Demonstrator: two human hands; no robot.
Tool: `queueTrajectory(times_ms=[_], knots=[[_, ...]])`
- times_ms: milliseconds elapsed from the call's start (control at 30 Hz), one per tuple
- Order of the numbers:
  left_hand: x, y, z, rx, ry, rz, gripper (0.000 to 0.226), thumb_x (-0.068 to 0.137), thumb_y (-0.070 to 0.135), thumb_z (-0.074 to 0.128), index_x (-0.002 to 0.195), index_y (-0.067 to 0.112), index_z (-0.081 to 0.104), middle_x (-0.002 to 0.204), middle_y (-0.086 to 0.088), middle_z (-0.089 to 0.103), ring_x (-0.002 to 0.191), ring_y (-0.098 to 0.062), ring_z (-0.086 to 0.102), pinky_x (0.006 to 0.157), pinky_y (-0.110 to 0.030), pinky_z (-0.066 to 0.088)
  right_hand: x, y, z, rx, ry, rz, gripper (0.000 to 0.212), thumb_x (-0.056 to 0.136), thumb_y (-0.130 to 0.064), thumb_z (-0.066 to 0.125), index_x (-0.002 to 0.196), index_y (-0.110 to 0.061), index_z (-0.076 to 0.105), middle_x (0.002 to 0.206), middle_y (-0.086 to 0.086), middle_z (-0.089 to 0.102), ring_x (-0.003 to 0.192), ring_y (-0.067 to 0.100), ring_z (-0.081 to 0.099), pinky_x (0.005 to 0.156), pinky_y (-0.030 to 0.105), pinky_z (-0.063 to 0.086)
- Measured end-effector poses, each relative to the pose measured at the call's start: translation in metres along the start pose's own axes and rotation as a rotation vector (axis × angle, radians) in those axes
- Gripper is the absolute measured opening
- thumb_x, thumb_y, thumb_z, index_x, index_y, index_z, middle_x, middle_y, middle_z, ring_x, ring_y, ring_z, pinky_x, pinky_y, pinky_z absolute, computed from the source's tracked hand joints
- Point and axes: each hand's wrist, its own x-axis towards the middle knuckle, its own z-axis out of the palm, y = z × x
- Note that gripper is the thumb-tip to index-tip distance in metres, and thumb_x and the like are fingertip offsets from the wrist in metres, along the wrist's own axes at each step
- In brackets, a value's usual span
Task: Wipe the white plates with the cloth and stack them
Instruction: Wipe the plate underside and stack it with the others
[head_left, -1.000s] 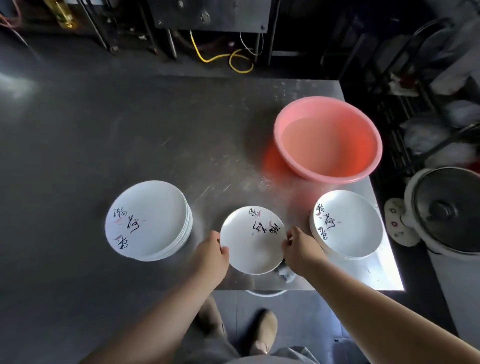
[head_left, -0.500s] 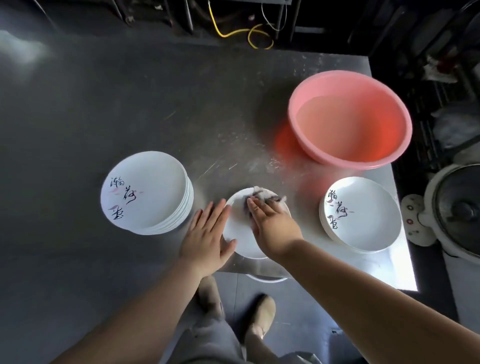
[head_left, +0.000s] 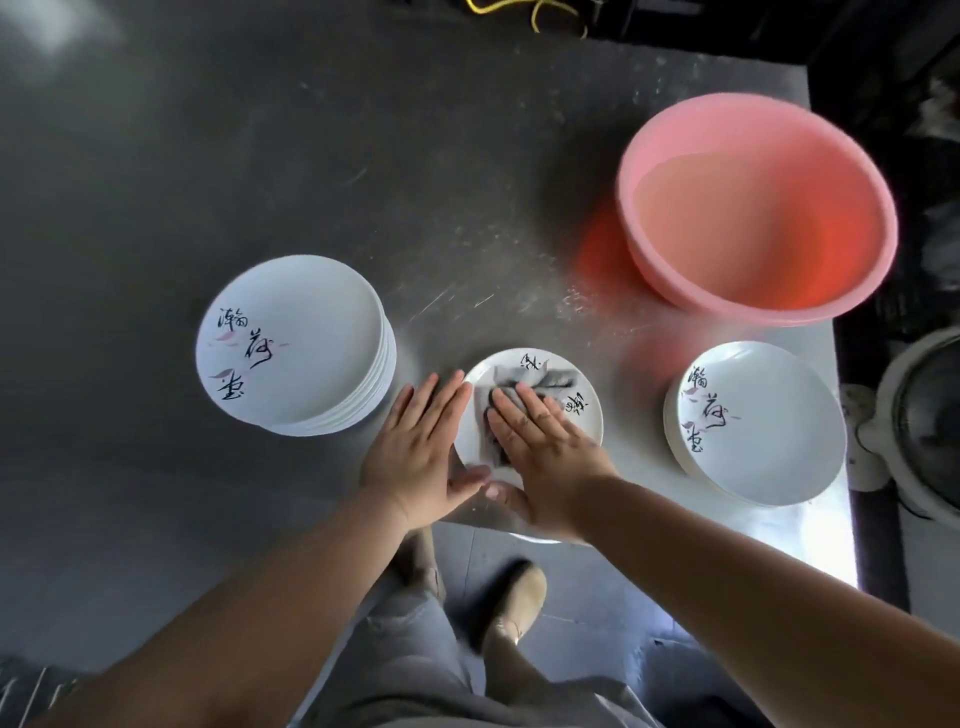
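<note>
A white plate (head_left: 582, 410) with black calligraphy lies near the table's front edge. A grey cloth (head_left: 514, 382) is spread on it. My right hand (head_left: 545, 441) presses flat on the cloth, fingers straight. My left hand (head_left: 415, 447) lies flat against the plate's left rim, fingers straight, thumb at the near edge. To the left stands a stack of several white plates (head_left: 291, 343). Another stack of white plates (head_left: 758, 421) stands to the right.
A pink plastic basin (head_left: 753, 150) holding water stands at the back right of the steel table (head_left: 311, 156). A rice cooker (head_left: 919, 426) sits off the table's right edge. My legs and shoe show below the front edge.
Both hands first held the plate by its rims. The right hand then brought the cloth onto it and now presses it flat further toward the plate's left side; the left hand steadies the rim.
</note>
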Motion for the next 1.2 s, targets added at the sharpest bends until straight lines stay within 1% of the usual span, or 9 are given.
queueTrajectory(times_ms=[67,233,400,567,733,900,1000,1067,1200], knots=[[-0.001,-0.003,0.004,-0.007,0.035,0.008,0.100,0.095,0.080,0.033,0.167,0.013,0.017,0.176,-0.002,0.012,0.162,-0.027,0.015,0.130,-0.051,0.015,0.012,0.003,-0.008,0.006,-0.007,0.089,0.096,0.097,-0.079,0.009,0.164,-0.017,-0.021,0.170,0.003,-0.033,0.153,0.028,-0.037,0.129,0.047,-0.014],[0.002,-0.003,0.009,-0.001,0.019,0.010,0.096,0.096,0.078,0.020,0.169,0.018,0.005,0.177,0.001,0.003,0.163,-0.026,0.009,0.129,-0.053,0.019,-0.024,-0.009,0.011,-0.074,-0.083,-0.120,0.099,0.094,-0.084,0.007,0.164,-0.019,-0.018,0.169,0.007,-0.031,0.148,0.033,-0.042,0.122,0.048,-0.026],[0.001,-0.007,0.011,-0.010,0.025,0.026,0.100,0.096,0.081,0.027,0.169,0.017,0.005,0.177,0.001,0.003,0.163,-0.026,0.009,0.129,-0.054,0.018,0.008,0.013,-0.012,0.010,-0.034,0.157,0.099,0.087,-0.080,-0.004,0.161,-0.017,-0.025,0.166,0.006,-0.037,0.152,0.032,-0.039,0.128,0.051,-0.013],[0.001,-0.003,0.007,-0.009,0.015,0.016,0.096,0.096,0.077,0.027,0.169,0.016,0.007,0.177,0.001,0.004,0.163,-0.025,0.009,0.128,-0.053,0.019,-0.029,-0.013,0.018,-0.055,-0.115,-0.024,0.104,0.093,-0.085,0.005,0.165,-0.012,-0.015,0.169,0.014,-0.030,0.152,0.039,-0.035,0.128,0.056,-0.007],[0.000,-0.005,0.008,-0.002,0.032,0.014,0.101,0.096,0.082,0.027,0.169,0.016,0.007,0.177,0.000,0.002,0.163,-0.025,0.008,0.130,-0.052,0.016,0.001,0.013,-0.009,0.039,-0.032,0.175,0.097,0.088,-0.079,-0.001,0.160,-0.018,-0.026,0.166,0.005,-0.039,0.151,0.030,-0.041,0.128,0.050,-0.013],[-0.001,-0.004,0.008,-0.013,0.026,-0.001,0.100,0.095,0.082,0.024,0.168,0.015,0.011,0.177,0.000,0.005,0.162,-0.025,0.010,0.129,-0.052,0.017,-0.040,-0.004,0.015,-0.039,-0.112,-0.038,0.103,0.088,-0.086,-0.002,0.166,-0.019,-0.011,0.171,0.006,-0.026,0.152,0.032,-0.037,0.128,0.049,-0.013],[-0.001,-0.003,0.007,-0.040,0.038,-0.001,0.101,0.094,0.078,0.038,0.167,0.012,0.016,0.177,-0.002,0.009,0.162,-0.027,0.015,0.129,-0.052,0.017,-0.016,0.016,-0.004,-0.048,-0.059,0.117,0.098,0.091,-0.081,0.002,0.163,-0.020,-0.021,0.171,0.004,-0.030,0.153,0.030,-0.037,0.129,0.048,-0.014],[-0.002,-0.004,0.005,-0.030,0.040,-0.001,0.101,0.094,0.078,0.038,0.167,0.012,0.015,0.177,-0.002,0.008,0.162,-0.026,0.013,0.130,-0.052,0.016,-0.005,0.021,-0.010,-0.022,-0.045,0.217,0.097,0.092,-0.079,0.004,0.162,-0.017,-0.024,0.168,0.005,-0.035,0.153,0.029,-0.037,0.129,0.049,-0.013],[-0.001,-0.004,0.005,-0.022,0.029,-0.009,0.101,0.094,0.078,0.037,0.168,0.014,0.013,0.177,0.000,0.005,0.163,-0.024,0.009,0.130,-0.051,0.014,-0.042,-0.006,0.019,-0.023,-0.084,0.059,0.105,0.090,-0.085,-0.001,0.164,-0.012,-0.015,0.168,0.011,-0.032,0.153,0.034,-0.036,0.129,0.053,-0.010]])
